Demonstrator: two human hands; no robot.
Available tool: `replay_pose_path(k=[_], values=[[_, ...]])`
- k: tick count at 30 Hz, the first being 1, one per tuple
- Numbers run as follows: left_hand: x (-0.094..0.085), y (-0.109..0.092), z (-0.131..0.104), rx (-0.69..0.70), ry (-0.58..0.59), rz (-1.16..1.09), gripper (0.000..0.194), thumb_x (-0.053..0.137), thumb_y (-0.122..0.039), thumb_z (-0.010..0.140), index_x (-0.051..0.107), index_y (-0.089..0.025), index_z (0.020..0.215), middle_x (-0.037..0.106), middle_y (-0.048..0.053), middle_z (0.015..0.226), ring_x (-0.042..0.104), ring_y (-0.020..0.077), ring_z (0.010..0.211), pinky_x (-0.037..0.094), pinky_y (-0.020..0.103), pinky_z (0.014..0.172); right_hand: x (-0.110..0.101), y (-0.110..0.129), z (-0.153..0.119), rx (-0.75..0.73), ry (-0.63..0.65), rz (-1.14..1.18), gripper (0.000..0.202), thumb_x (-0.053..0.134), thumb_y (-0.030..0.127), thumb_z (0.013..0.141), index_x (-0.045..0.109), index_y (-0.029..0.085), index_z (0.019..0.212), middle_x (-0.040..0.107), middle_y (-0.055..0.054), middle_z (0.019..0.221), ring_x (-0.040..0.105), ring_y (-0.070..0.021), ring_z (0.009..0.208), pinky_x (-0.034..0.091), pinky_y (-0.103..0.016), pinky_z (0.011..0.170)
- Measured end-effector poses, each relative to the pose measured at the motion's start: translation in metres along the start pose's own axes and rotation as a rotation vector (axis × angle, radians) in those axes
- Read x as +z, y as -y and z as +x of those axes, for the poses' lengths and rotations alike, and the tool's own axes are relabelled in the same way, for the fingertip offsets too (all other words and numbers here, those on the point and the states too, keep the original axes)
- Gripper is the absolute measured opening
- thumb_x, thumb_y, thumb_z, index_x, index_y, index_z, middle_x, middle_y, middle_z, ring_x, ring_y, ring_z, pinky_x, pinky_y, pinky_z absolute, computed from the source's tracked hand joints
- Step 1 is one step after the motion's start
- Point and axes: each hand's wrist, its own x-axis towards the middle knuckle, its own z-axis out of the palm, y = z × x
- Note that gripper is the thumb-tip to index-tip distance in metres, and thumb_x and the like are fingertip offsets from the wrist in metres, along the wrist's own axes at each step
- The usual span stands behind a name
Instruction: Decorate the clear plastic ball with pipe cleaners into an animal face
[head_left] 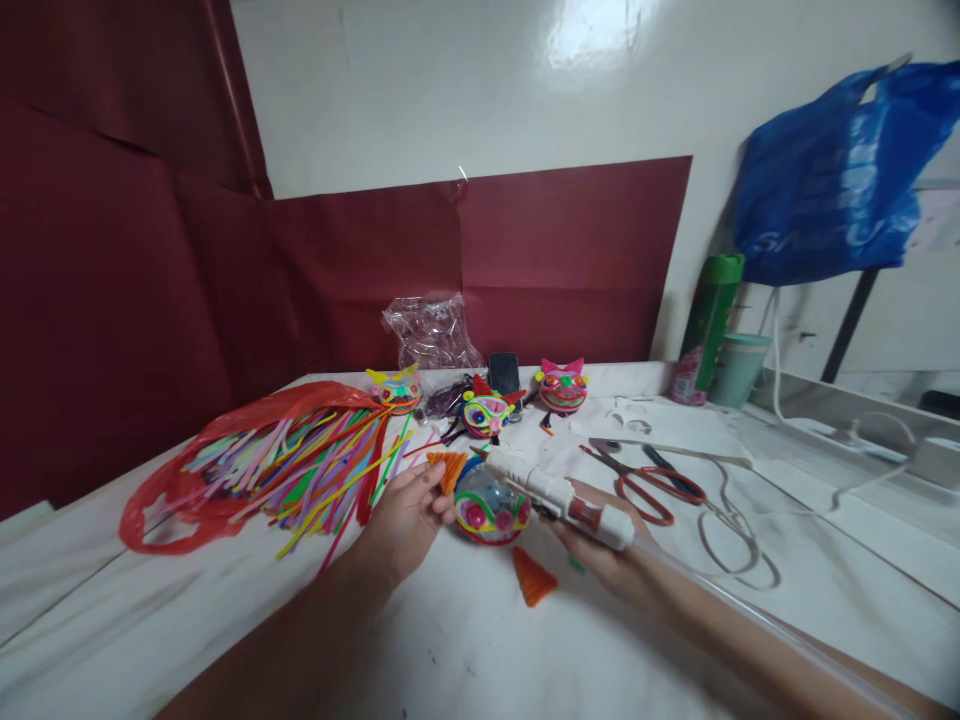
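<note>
My left hand pinches an orange fuzzy triangle by its edge, beside a clear round ball trimmed with coloured pipe cleaners and pink-red eyes. A white glue gun with a clear glue stick at its back end is in my right hand, whose fingers wrap round the handle. The gun's nozzle points left, over the top of the ball and close to the held triangle; whether they touch I cannot tell. On the table in front of the ball lies a second orange triangle.
Pipe cleaners spill from a red plastic bag at left. Decorated balls and a phone stand behind. Orange-handled scissors and a looping cable lie right, near a green spray can and cup.
</note>
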Motion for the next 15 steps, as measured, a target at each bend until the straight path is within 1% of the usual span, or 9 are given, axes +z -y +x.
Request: replay_pose_path(k=[2, 4, 7, 9, 10, 12, 15], values=[[-0.001, 0.000, 0.002, 0.041, -0.019, 0.029, 0.025, 0.076, -0.016, 0.060, 0.052, -0.015, 0.068, 0.050, -0.006, 0.055, 0.044, 0.0043, 0.042, 0.036, 0.019, 0.042, -0.005, -0.009, 0.005, 0.040, -0.019, -0.060, 0.019, 0.043, 0.031, 0.084, 0.043, 0.022, 0.067, 0.053, -0.001, 0.063, 0.052, -0.0166, 0.057, 0.043, -0.028, 0.052], [-0.004, -0.001, 0.006, 0.111, -0.032, 0.076, 0.026, 0.076, -0.018, 0.059, 0.052, -0.015, 0.067, 0.052, -0.005, 0.059, 0.046, 0.0056, 0.044, 0.038, 0.020, 0.043, -0.013, -0.025, 0.011, 0.090, -0.009, -0.159, 0.020, 0.045, 0.034, 0.084, 0.042, 0.022, 0.068, 0.055, -0.001, 0.065, 0.054, -0.0170, 0.058, 0.042, -0.027, 0.053], [-0.012, -0.004, 0.014, 0.205, -0.049, 0.138, 0.027, 0.076, -0.022, 0.059, 0.051, -0.016, 0.065, 0.053, -0.005, 0.059, 0.049, 0.0070, 0.047, 0.040, 0.021, 0.045, -0.029, -0.057, 0.019, 0.191, 0.119, -0.379, 0.014, 0.044, 0.030, 0.085, 0.049, 0.020, 0.076, 0.061, -0.006, 0.075, 0.060, -0.0200, 0.067, 0.042, -0.028, 0.059], [-0.017, -0.007, 0.018, 0.233, -0.048, 0.171, 0.026, 0.077, -0.023, 0.060, 0.052, -0.016, 0.066, 0.052, -0.006, 0.058, 0.049, 0.0072, 0.048, 0.041, 0.021, 0.046, -0.037, -0.078, 0.021, 0.254, 0.217, -0.523, 0.010, 0.047, 0.024, 0.082, 0.055, 0.018, 0.085, 0.064, -0.010, 0.086, 0.063, -0.0230, 0.079, 0.042, -0.029, 0.066], [-0.019, -0.008, 0.020, 0.242, -0.046, 0.188, 0.026, 0.077, -0.023, 0.060, 0.053, -0.016, 0.065, 0.051, -0.006, 0.058, 0.049, 0.0070, 0.049, 0.041, 0.021, 0.047, -0.040, -0.088, 0.020, 0.279, 0.256, -0.578, 0.013, 0.048, 0.019, 0.081, 0.056, 0.017, 0.090, 0.065, -0.011, 0.092, 0.063, -0.0239, 0.083, 0.042, -0.029, 0.069], [-0.022, -0.011, 0.023, 0.252, -0.040, 0.224, 0.026, 0.078, -0.023, 0.060, 0.053, -0.016, 0.063, 0.050, -0.007, 0.056, 0.049, 0.0067, 0.049, 0.042, 0.020, 0.048, -0.041, -0.103, 0.018, 0.317, 0.301, -0.636, 0.020, 0.050, 0.013, 0.076, 0.058, 0.016, 0.094, 0.064, -0.014, 0.098, 0.063, -0.0246, 0.087, 0.041, -0.029, 0.071], [-0.022, -0.015, 0.028, 0.238, -0.022, 0.290, 0.024, 0.078, -0.021, 0.060, 0.054, -0.015, 0.060, 0.052, -0.006, 0.053, 0.050, 0.0072, 0.048, 0.042, 0.019, 0.049, -0.038, -0.118, 0.014, 0.338, 0.321, -0.646, 0.020, 0.055, 0.011, 0.071, 0.061, 0.014, 0.089, 0.063, -0.014, 0.098, 0.063, -0.0242, 0.084, 0.041, -0.028, 0.069]])
